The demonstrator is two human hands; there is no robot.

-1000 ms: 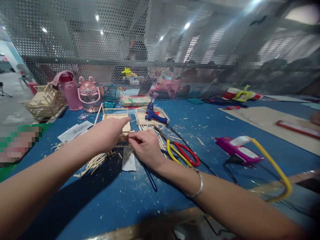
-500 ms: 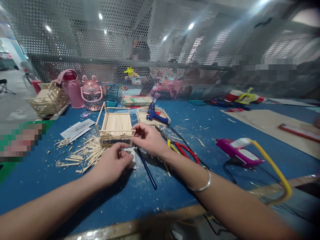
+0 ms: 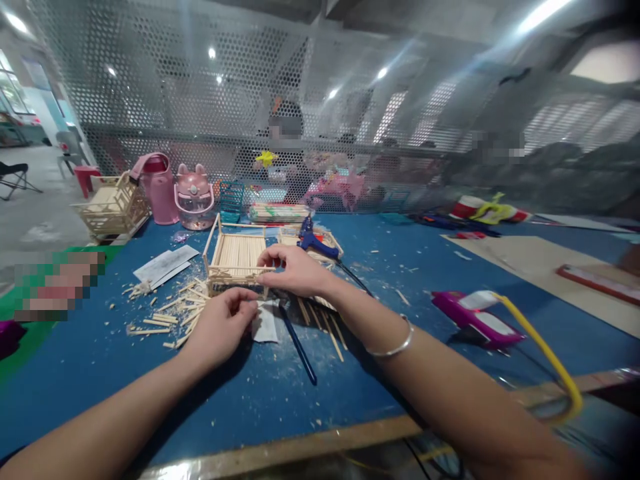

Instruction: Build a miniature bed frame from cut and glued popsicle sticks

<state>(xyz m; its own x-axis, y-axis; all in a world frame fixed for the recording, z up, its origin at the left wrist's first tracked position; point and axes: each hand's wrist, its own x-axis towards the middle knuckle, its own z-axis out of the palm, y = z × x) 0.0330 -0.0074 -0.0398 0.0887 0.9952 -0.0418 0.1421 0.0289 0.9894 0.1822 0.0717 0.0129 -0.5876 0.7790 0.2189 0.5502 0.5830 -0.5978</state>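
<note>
A small bed-like frame of thin wooden sticks (image 3: 239, 250) stands on the blue table before me. My right hand (image 3: 295, 270) reaches over its front right corner, fingers bent and pinching at the front rail. My left hand (image 3: 225, 323) is just below the front left side, thumb and forefinger pressed together; whatever lies between them is too small to make out. A white paper scrap (image 3: 266, 325) lies under the frame's front edge, close to my left fingertips. Right of it is a dark blue pen-like rod (image 3: 299, 343).
Cut stick pieces (image 3: 187, 310) lie left of the frame. A blue glue gun (image 3: 315, 241) rests behind my right hand. Pink bottles (image 3: 159, 190) and another stick model (image 3: 113, 203) stand at the back left. A purple device (image 3: 477, 320) with a yellow tube is at right.
The view has shifted slightly. My right hand has come left along the frame's front rail, and its forearm now hides the red-handled tool. My left hand has drawn back from the paper scrap.
</note>
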